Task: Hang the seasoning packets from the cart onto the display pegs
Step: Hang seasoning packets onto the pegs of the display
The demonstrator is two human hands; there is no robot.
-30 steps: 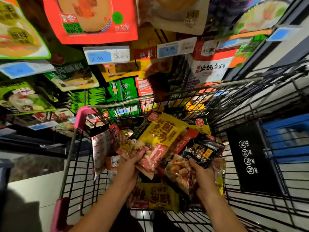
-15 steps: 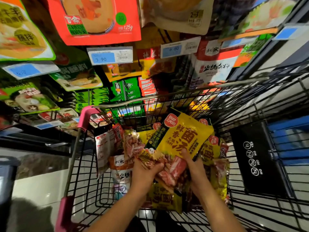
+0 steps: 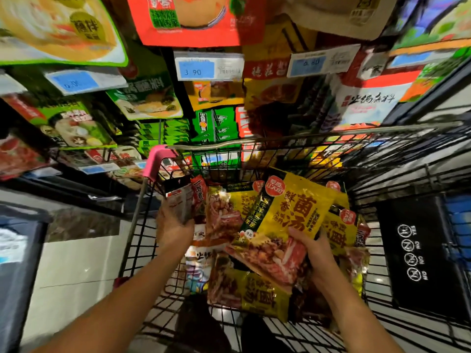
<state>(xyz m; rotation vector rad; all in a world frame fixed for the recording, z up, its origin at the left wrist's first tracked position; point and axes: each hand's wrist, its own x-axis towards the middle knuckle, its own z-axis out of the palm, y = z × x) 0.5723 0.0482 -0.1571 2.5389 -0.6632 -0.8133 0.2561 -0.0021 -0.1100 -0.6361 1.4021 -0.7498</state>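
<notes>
**Two hands hold seasoning packets above a wire cart**

A black wire cart (image 3: 397, 174) with a pink corner guard (image 3: 158, 159) fills the lower centre of the frame, heaped with seasoning packets (image 3: 257, 296). Right of centre, the right hand (image 3: 317, 253) grips the lower edge of a large yellow packet (image 3: 290, 212). Its thumb lies on the printed front and its fingers curl out of sight behind, and the packet stands tilted above the heap. Left of centre, by the cart's left wall, the left hand (image 3: 174, 226) has its fingers closed round a small white and red packet (image 3: 179, 201), which sticks up from the hand. The two hands are well apart. Across the top of the frame, hanging packets (image 3: 188, 21) crowd the display above a blue price tag (image 3: 209, 68) reading 3.90.

Half a second earlier both hands were close together at the yellow packet's lower edge. The left hand has since let go, moved left and taken the white and red packet.
</notes>
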